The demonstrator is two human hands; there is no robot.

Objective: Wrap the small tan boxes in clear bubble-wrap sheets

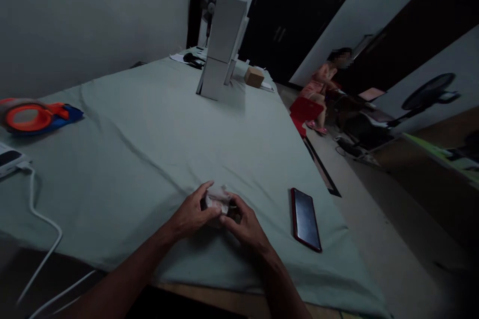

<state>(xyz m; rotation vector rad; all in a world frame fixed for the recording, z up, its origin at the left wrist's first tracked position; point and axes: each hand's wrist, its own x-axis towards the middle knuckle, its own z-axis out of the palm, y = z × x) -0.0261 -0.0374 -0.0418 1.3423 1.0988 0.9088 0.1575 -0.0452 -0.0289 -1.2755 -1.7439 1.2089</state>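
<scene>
Between my two hands, low over the near part of the table, is a small whitish, crinkled bundle (218, 200), perhaps wrapped in thin plastic or paper; its kind does not show clearly. My left hand (192, 212) grips it from the left, thumb across its near side. From the right, my right hand (245, 222) holds it with curled fingers and the thumb close to the left thumb. The fingers partly cover the bundle. To the right of my right hand lies a phone (306, 219) in a red-edged case, face up on the cloth.
A pale green cloth covers the table (149, 124). Orange tape dispenser (30, 117) and a white device (11, 159) with a cable (56, 229) are at left. Tall white boxes (220, 45) and a brown box (254, 77) stand farther back. A person (318, 84) sits beyond the right edge.
</scene>
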